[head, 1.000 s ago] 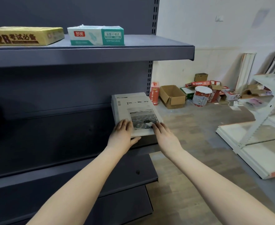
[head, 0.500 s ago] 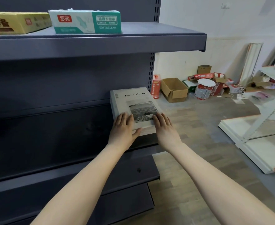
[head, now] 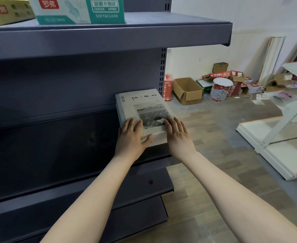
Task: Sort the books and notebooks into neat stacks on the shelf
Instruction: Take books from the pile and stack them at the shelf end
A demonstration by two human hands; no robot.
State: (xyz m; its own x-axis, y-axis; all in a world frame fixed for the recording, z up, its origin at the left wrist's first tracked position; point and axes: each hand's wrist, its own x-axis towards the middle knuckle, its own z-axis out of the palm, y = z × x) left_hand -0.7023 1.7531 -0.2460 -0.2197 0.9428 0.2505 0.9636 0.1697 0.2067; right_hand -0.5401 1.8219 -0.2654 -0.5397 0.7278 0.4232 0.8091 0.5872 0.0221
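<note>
Pressing flat on stack (head: 144,106): left hand (head: 132,135) on cover, thumb along near edge; right hand (head: 178,134) at right edge. Fingers straight, nothing gripped. Stack lies just ahead, between palms, long axis running away toward back of shelf (head: 74,163), at its right end. Hands equally near. Book count and left near corner hidden.

Both bare forearms stretched forward, side by side. The left hand (head: 132,137) and right hand (head: 178,135) lay flat, palms down, fingers straight, left thumb spread.
</note>
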